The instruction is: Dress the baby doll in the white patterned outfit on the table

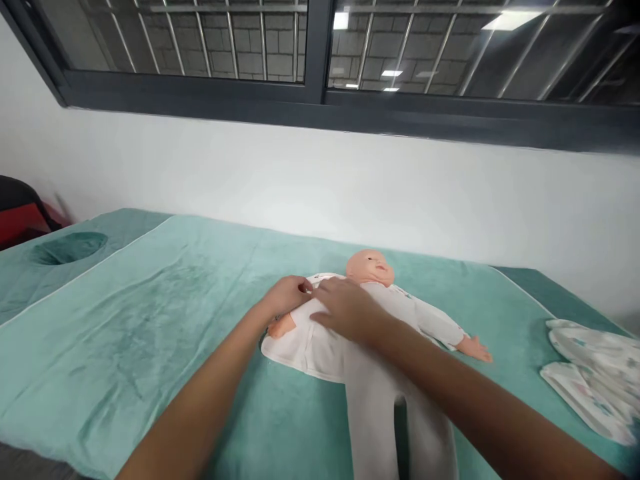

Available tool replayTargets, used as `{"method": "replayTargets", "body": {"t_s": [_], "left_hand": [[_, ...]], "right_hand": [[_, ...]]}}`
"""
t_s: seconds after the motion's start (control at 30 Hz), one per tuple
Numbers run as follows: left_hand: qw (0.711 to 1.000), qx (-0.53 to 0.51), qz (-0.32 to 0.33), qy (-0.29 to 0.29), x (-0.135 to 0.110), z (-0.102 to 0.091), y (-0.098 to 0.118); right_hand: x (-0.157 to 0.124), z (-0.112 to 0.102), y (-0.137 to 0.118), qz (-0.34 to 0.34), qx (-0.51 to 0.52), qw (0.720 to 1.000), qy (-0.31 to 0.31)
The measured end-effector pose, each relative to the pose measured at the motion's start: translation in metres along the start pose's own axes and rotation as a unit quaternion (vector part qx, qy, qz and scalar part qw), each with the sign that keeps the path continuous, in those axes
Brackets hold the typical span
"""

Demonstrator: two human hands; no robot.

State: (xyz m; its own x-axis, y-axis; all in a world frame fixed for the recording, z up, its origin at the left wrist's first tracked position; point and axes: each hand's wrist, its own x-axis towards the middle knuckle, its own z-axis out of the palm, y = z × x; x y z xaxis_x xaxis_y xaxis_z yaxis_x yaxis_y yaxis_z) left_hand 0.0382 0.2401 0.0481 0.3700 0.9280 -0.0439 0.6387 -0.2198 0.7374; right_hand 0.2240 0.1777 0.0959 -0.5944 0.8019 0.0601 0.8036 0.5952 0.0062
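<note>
Forearms (pixel 213 377) converge, left hand (pixel 289 293) and right hand (pixel 347 308) over white garment (pixel 320 350), grip unclear.

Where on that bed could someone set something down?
The widest bare patch of green cover lies between the round hollow and the left arm. A narrower one separates the doll from the patterned cloth at right. It's crowded at the white clothing, where left hand and right hand sit close together.

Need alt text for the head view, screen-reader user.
A person's left hand and right hand are at the white clothing of a baby doll lying on a teal cover. Patterned white cloth lies to the right; behind, a white wall rises to a dark-framed window.
</note>
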Motion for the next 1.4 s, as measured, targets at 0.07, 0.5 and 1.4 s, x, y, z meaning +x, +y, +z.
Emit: {"method": "replayTargets", "body": {"t_s": [0.07,0.5,1.4], "left_hand": [[1.000,0.021,0.007,-0.004,0.011,0.009,-0.010],[0.980,-0.118,-0.036,0.157,0.008,-0.016,-0.035],[0.874,-0.460,-0.054,0.145,-0.015,0.044,0.018]], "right_hand": [[0.019,0.020,-0.008,-0.040,-0.006,0.998,-0.051],[0.006,0.020,0.004,0.131,-0.030,0.990,0.045],[-0.073,0.000,0.050,0.433,0.092,0.869,0.221]]}}
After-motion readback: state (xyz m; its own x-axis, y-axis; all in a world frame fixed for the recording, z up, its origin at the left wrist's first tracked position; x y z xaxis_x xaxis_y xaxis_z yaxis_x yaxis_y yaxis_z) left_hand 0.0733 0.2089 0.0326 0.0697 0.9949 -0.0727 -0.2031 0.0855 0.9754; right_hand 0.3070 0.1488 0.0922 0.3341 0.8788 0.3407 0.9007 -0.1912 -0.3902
